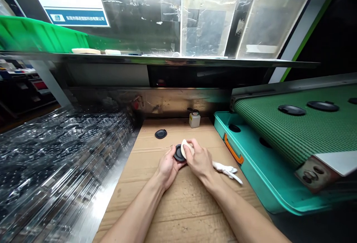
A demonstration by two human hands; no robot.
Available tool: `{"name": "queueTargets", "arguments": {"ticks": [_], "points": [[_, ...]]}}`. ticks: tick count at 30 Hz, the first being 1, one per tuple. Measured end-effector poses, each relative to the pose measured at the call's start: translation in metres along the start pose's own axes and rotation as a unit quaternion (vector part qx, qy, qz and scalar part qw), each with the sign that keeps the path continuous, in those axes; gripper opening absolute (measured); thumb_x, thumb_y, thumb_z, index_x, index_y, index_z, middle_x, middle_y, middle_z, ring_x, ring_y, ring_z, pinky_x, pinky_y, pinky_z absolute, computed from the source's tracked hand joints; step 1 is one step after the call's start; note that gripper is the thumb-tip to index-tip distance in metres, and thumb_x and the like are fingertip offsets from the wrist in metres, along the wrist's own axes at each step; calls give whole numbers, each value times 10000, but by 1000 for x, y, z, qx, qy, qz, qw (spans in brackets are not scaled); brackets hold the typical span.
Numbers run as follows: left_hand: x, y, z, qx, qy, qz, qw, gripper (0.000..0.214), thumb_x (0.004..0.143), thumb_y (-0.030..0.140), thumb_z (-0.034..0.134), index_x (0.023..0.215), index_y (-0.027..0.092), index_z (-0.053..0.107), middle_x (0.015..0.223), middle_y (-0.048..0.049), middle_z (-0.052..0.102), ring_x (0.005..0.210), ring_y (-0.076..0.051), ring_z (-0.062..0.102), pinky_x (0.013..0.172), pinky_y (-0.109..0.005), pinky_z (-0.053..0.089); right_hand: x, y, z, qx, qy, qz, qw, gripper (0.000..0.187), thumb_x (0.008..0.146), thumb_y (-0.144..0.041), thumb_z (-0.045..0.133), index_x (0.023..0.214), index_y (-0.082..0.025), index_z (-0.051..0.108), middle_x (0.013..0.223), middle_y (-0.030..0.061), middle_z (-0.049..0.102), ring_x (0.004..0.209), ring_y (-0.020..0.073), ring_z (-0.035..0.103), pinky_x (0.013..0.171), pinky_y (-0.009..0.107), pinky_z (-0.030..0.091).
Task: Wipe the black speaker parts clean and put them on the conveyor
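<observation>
My left hand (167,166) is closed on the edge of a round black plastic lid (178,154), held above the cardboard sheet (178,205). In my right hand (200,159) is a white pad (186,147), gripped by the fingers and pressed against the lid's right side, so part of the lid is hidden. A second black lid (161,134) lies on the cardboard, farther off to the left. At the back stands a small whitish bottle (194,119) with its dark cap flipped up. A white glove (226,169) rests beside my right wrist.
To the right, a green conveyor belt (273,124) carries several black lids (291,109) above a teal bin (259,176) with an orange handle (233,149). Stacked clear plastic trays (64,168) fill the left. A metal shelf (167,60) crosses overhead, bearing a green crate (41,36).
</observation>
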State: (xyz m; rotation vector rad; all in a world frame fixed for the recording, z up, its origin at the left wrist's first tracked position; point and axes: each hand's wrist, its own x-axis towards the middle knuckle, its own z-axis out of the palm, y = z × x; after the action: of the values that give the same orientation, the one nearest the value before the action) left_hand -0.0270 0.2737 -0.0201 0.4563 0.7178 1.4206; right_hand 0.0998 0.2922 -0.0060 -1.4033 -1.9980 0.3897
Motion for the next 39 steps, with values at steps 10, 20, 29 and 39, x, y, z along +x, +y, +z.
{"name": "queueTargets", "arguments": {"ticks": [10,20,29,39], "points": [[5,14,-9,-26,15,-24,999,312,940,307,410,1166,119,515,1142,-199,628,1016,-261,641,812,-378,533,11,25,2,-20,24,66,997,324,929,-493,367,1114,-297,547,907,16,705,784,192,643,633,259,348],[-16,3,6,438,8,317,841,743,744,286,718,1390,246,356,1245,-96,547,1162,-214,515,1035,-372,359,13,32,9,-59,-22,72,995,349,916,-528,361,1099,-309,562,873,22,692,794,201,630,632,269,335],[-21,2,9,578,34,435,690,856,774,233,675,1465,291,173,1250,-74,540,1171,-198,494,1043,-377,359,12,32,7,-64,-33,69,995,347,909,-526,381,1089,-300,572,869,21,694,794,203,636,616,267,325],[-17,-2,3,552,69,373,743,947,731,286,717,1473,303,128,1240,-92,544,1146,-223,523,1005,-400,393,12,34,9,-60,-24,68,996,351,898,-525,400,1083,-286,579,859,35,699,784,209,637,615,266,342]]}}
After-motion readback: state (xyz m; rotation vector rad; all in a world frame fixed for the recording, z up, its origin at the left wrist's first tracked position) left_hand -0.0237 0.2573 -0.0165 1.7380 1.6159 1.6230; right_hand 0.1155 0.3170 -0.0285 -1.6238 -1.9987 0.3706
